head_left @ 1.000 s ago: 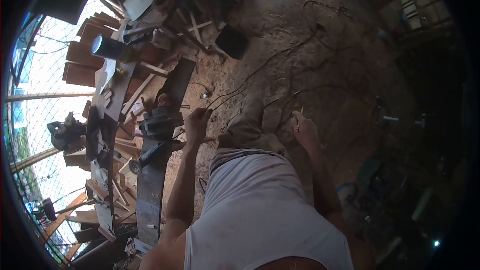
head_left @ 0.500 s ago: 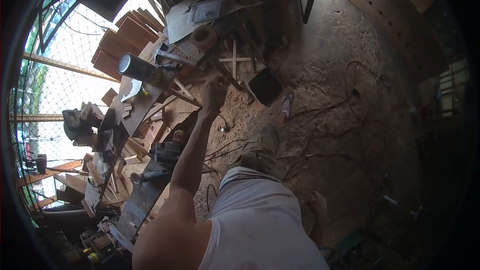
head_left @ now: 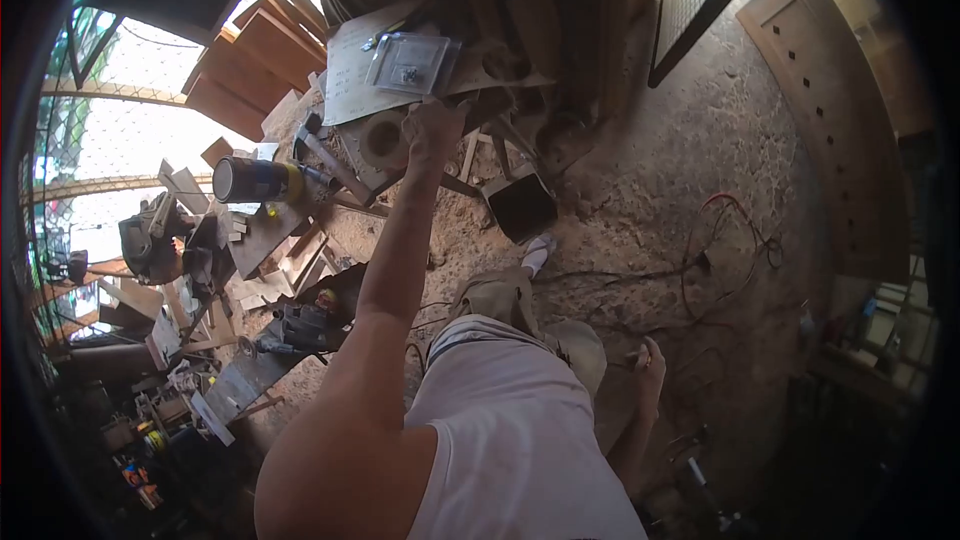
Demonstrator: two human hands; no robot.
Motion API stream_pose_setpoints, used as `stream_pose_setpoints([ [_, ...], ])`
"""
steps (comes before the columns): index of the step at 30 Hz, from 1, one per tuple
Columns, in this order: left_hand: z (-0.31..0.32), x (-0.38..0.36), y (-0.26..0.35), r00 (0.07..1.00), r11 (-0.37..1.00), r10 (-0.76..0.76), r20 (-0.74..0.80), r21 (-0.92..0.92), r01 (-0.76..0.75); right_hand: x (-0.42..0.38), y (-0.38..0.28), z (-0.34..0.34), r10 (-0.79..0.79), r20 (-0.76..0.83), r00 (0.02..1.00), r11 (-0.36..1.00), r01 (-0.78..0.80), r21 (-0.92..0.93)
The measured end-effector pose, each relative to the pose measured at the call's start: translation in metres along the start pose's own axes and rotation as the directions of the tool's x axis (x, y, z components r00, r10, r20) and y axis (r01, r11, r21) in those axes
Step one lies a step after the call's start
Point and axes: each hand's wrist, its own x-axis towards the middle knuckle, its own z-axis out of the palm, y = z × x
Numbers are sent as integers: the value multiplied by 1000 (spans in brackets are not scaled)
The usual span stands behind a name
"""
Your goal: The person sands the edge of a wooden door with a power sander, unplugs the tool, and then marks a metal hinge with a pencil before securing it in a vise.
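My left hand [head_left: 435,130] is stretched out over the near edge of the cluttered bench, fingers apart and fingertips right at a clear plastic case [head_left: 412,62]. Under the case lies a white sheet with writing [head_left: 350,75]. A roll of tape [head_left: 383,138] sits beside the hand, partly covered by it. Left of the roll, a hammer [head_left: 330,155] lies on the bench, and a tin can [head_left: 250,180] rests beyond it. Low at my right side, my right hand [head_left: 650,375] has its fingers curled in; I cannot tell what is between them.
A dark-topped stool or box [head_left: 522,208] stands on the dusty floor before my foot. Cables [head_left: 700,275] trail across the floor on the right. A wooden panel [head_left: 820,110] is at far right, and stacked boards [head_left: 240,80] stand upper left. Power tools [head_left: 305,325] lie lower left.
My left hand has moved forward from near the hammer to the tape roll and plastic case. My view has come closer to the bench, and my right hand sits slightly higher.
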Motion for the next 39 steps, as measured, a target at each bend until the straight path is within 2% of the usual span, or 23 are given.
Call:
stream_pose_setpoints([
  [2,-16,0,12,995,995,40,94,85,-48,20,8,-10,-16,2,1000,992,16,-121],
  [4,17,14,0,995,998,-31,-92,52,36,42,26,-15,26,26,999,982,-20,-187],
  [5,24,15,-1,981,997,-71,-181,30,77,57,22,-17,-36,37,999,979,43,-201],
  [8,29,12,-5,966,994,-105,-238,-24,102,87,19,-22,-188,103,977,949,208,-236],
  [10,18,9,-6,981,989,-146,-126,-39,143,107,15,-21,-256,135,957,933,281,-226],
  [11,11,13,-3,985,987,-155,-70,-47,152,114,12,-21,-217,140,966,953,241,-186],
  [14,-2,20,-6,983,975,-179,-50,-142,170,126,12,-37,-124,145,982,988,136,-75],
  [16,-10,11,-3,969,962,-210,-128,-204,181,121,17,-46,-93,146,985,996,93,6],
  [20,-25,-8,-14,948,913,-257,-189,-369,174,111,26,-52,-185,103,977,960,202,-194],
  [22,-28,-21,-30,961,769,-264,-79,-619,160,104,27,-56,-186,138,973,937,218,-274],
  [25,10,-36,-59,986,426,-151,76,-895,134,102,16,-50,-227,113,967,952,245,-182],
  [26,22,-45,-72,990,282,-100,100,-951,125,104,2,-46,-218,95,971,969,227,-100],
  [27,16,-75,-59,987,163,-53,154,-973,161,103,-19,-41,-212,90,973,977,214,-17],
  [28,14,-106,-33,980,45,-7,199,-979,199,98,-40,-37,-202,98,974,978,197,64],
  [29,63,-111,-46,916,-66,265,300,-943,328,91,-64,-34,-258,96,961,961,245,128],
  [30,38,-147,-3,905,-93,231,356,-918,385,83,-92,-31,-316,94,944,935,294,199],
  [31,50,-175,24,869,-269,267,417,-834,482,78,-114,-28,-377,86,922,899,342,274],
  [33,75,-231,78,780,-576,333,530,-540,613,71,-136,-25,-566,79,820,803,528,277],
  [34,89,-258,88,762,-431,336,553,-630,647,63,-145,-27,-651,73,756,740,609,285],
  [35,102,-286,101,704,-324,332,627,-625,710,49,-157,-35,-653,140,744,750,609,259],
  [37,98,-349,113,674,-266,257,692,-620,738,48,-146,-38,-754,197,626,655,736,170],
  [38,111,-374,110,618,-236,320,718,-572,786,46,-137,-42,-793,221,567,599,791,121],
  [39,121,-390,101,559,-205,378,738,-522,828,38,-134,-44,-830,215,515,550,820,157],
])
